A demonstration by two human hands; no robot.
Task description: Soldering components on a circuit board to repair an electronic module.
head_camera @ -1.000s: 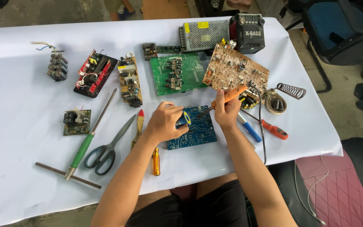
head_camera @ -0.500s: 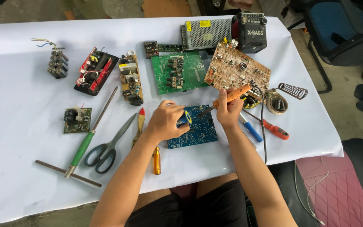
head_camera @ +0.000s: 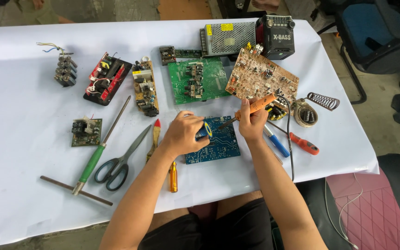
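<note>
While the left hand (head_camera: 184, 134) lies on the blue board (head_camera: 214, 147), its fingers curl around a small blue and yellow part (head_camera: 204, 131) at the board's upper left edge, gripping it. The right hand (head_camera: 252, 122) is clenched around the orange soldering iron (head_camera: 254, 107), whose dark tip slants down to the left and ends just beside that part, over the board's top edge. The blue board sits on the white table (head_camera: 24, 185) near the front edge, between the two forearms.

Just right of the right hand lie a blue pen (head_camera: 276, 143) and a red screwdriver (head_camera: 304, 144), and the iron's black cord (head_camera: 290, 143) runs down past them. A brown board (head_camera: 262, 76) leans tilted behind the hand, touching a green board (head_camera: 199, 79) on its left. Behind these stand a metal power supply (head_camera: 230, 38) and a black radio (head_camera: 278, 35). A coil stand (head_camera: 322, 100) lies to the right.

Left of the left hand lie a brush (head_camera: 153, 139), scissors (head_camera: 119, 162), a green-handled tool (head_camera: 99, 148), and a yellow screwdriver (head_camera: 173, 176) partly under the forearm. A small green board (head_camera: 86, 132) is further left, well apart.
</note>
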